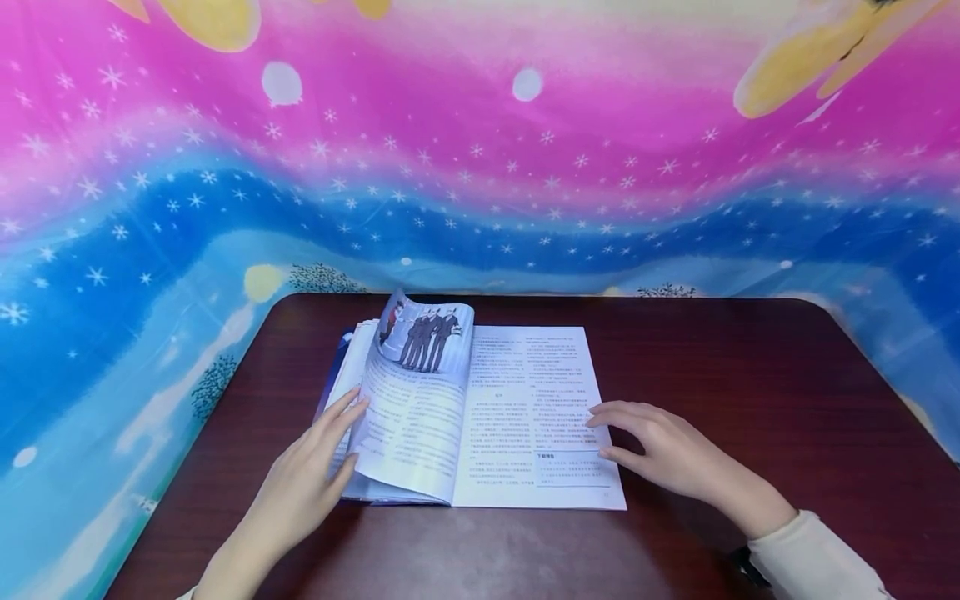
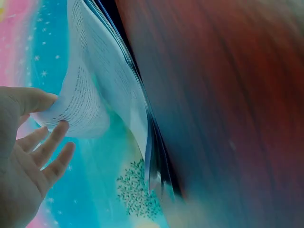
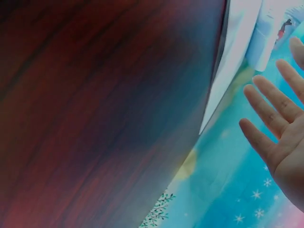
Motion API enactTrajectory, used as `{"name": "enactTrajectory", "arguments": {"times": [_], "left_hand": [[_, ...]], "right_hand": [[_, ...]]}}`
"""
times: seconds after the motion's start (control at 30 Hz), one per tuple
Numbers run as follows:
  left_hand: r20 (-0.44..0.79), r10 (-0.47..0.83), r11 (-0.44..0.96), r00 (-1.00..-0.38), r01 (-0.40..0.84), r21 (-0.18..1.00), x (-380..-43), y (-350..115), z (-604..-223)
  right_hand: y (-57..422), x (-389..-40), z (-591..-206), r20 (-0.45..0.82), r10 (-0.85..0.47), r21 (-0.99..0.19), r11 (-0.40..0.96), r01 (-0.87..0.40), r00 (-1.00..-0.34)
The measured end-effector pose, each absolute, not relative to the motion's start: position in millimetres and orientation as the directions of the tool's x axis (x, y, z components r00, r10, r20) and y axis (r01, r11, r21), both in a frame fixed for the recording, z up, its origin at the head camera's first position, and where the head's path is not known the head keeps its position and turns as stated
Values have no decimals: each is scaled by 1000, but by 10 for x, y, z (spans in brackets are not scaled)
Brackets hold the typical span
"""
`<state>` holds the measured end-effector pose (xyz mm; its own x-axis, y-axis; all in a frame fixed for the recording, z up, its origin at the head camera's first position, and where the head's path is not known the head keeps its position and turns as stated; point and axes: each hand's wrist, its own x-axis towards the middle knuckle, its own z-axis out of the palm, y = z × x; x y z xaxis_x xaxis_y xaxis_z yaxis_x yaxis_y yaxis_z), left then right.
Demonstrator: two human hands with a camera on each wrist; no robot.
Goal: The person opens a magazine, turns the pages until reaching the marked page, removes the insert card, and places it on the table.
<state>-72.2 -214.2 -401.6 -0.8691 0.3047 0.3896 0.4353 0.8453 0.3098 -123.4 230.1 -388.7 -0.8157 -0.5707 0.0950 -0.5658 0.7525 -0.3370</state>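
Note:
An open magazine [image 1: 525, 408] lies on the dark wooden table, with columns of print on its right-hand side. On its left side a page [image 1: 420, 417] with a picture of suited figures stands curled up off the leaves beneath. My left hand [image 1: 307, 479] is at this page's outer edge, and the left wrist view shows the page [image 2: 78, 107] between thumb and fingers. My right hand [image 1: 660, 442] hovers by the magazine's right edge, fingers loosely extended and holding nothing; in the right wrist view its fingers [image 3: 270, 111] are spread apart.
The brown table [image 1: 750, 375] extends around the magazine on all sides. Behind it hangs a pink and blue cloth [image 1: 480, 183] with snowflakes. A dark band [image 1: 748, 567] circles the right wrist below a light sleeve [image 1: 813, 554].

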Motion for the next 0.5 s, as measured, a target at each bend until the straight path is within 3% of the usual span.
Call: {"name": "enactTrajectory", "arguments": {"times": [0.5], "left_hand": [[159, 225, 893, -961, 269, 362, -641, -2324, -4045]], "right_hand": [[2477, -1155, -4006, 58, -599, -309, 750, -585, -799]]}}
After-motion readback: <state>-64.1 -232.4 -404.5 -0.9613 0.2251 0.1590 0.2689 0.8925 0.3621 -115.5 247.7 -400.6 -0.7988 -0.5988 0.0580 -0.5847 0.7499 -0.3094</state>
